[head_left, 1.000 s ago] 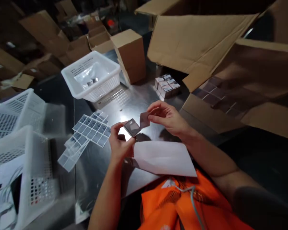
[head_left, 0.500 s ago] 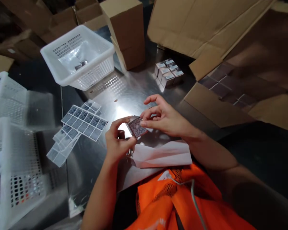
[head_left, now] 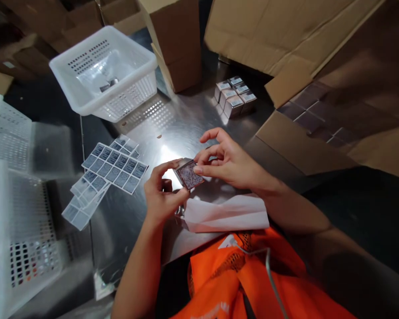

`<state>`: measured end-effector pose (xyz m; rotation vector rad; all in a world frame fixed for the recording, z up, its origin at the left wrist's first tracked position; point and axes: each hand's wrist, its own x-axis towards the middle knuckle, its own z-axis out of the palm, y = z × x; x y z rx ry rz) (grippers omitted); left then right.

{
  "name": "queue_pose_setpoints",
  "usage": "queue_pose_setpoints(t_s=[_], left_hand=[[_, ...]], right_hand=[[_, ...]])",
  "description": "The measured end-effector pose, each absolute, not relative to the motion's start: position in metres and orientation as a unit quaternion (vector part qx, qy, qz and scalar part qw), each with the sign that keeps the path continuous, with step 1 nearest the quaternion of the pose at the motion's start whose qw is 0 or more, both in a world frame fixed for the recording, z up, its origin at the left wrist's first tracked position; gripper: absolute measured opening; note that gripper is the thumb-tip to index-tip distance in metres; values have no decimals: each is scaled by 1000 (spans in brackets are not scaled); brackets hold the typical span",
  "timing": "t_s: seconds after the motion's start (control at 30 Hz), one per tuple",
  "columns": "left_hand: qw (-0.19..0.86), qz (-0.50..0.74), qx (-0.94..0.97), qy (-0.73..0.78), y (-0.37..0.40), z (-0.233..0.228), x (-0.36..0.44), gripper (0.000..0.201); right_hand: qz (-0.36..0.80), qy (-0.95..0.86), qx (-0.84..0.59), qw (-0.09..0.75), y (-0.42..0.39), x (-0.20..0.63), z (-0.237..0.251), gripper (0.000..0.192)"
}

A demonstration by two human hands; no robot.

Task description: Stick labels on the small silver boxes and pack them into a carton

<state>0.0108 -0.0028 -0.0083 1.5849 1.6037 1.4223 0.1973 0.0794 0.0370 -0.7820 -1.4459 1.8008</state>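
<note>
Shiny tabletop (head_left: 193, 117) stretches beneath and beyond a small box (head_left: 184, 163), edges clamped in the left hand (head_left: 159, 195); the right hand (head_left: 226, 161), half curled, touches the speckled square (head_left: 190, 176) at its right edge, grip unclear.

We record 1 view, taken from the person's head, above the worktop (head_left: 186, 117). It faces forward and down, over the orange garment (head_left: 226, 283) at the lower edge. We find the left hand (head_left: 162, 188) and the right hand (head_left: 224, 159) near the lens, around mid-picture. The white basket (head_left: 133, 95) stands farther off, upper left; the open carton (head_left: 306, 150) runs past the right edge.
</note>
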Motion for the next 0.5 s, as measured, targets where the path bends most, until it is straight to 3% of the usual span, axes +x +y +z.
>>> queue_pose_setpoints(t_s=[0.23, 0.33, 0.4, 0.5], left_hand=[[217, 516, 582, 590, 0, -11, 10, 51], [234, 511, 579, 590, -5, -11, 11, 51], [236, 512, 584, 584, -9, -10, 11, 53], [237, 492, 610, 574, -10, -8, 9, 51]], right_hand=[[652, -579, -322, 370, 78, 195, 30, 56], [619, -592, -350, 380, 79, 195, 25, 65], [633, -600, -344, 349, 82, 195, 28, 75], [678, -631, -297, 233, 87, 206, 41, 80]])
